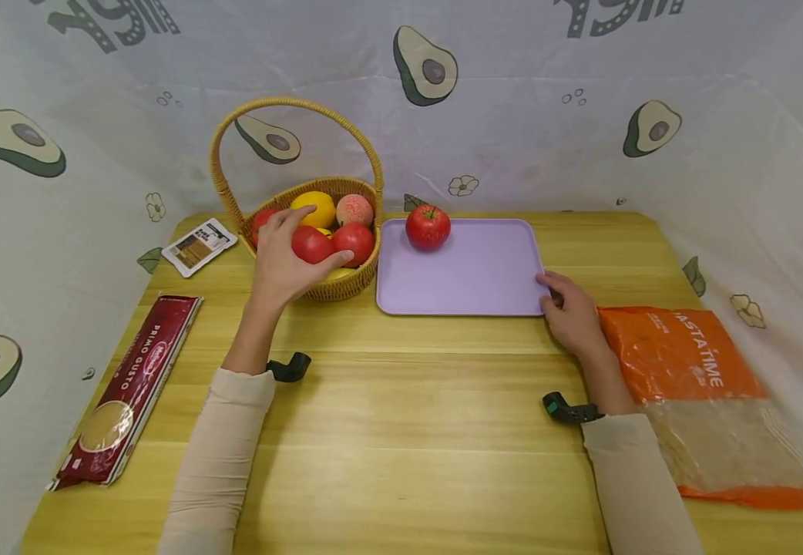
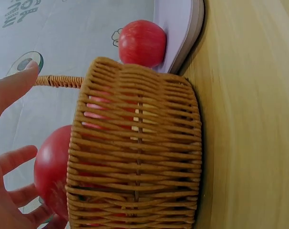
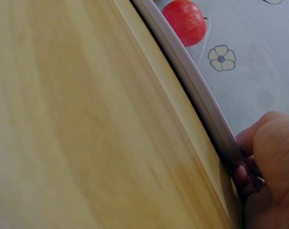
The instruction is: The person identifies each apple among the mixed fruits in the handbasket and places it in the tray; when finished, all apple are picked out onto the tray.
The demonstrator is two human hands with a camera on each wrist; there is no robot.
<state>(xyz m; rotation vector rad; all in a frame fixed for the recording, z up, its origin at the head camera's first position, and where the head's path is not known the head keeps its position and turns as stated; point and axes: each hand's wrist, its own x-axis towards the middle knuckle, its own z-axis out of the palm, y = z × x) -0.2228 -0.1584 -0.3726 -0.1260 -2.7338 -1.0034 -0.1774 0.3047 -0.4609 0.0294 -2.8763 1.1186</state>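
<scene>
Meanwhile left hand (image 1: 283, 258) fingers curl round a red tomato (image 1: 311, 244) inside the woven wicker basket (image 1: 346, 284); right hand (image 1: 571, 312) pinches the lilac plastic tray's (image 1: 471, 270) corner beside the basket, likely steadying it.

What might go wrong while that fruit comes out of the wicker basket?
The left hand grips a red tomato heaped against other fruit in the wicker basket; lifting it might dislodge neighbours. The red apple on the flat lilac tray may roll, though the right hand holds the rim.

Your wooden table (image 1: 401, 432) carries a wicker basket (image 1: 346, 284) beside a lilac tray (image 1: 471, 281) near its far edge, 1 card (image 1: 199, 246) far left, red pasta pack (image 1: 127, 389) left edge, orange bag (image 1: 700, 385) right edge.
</scene>
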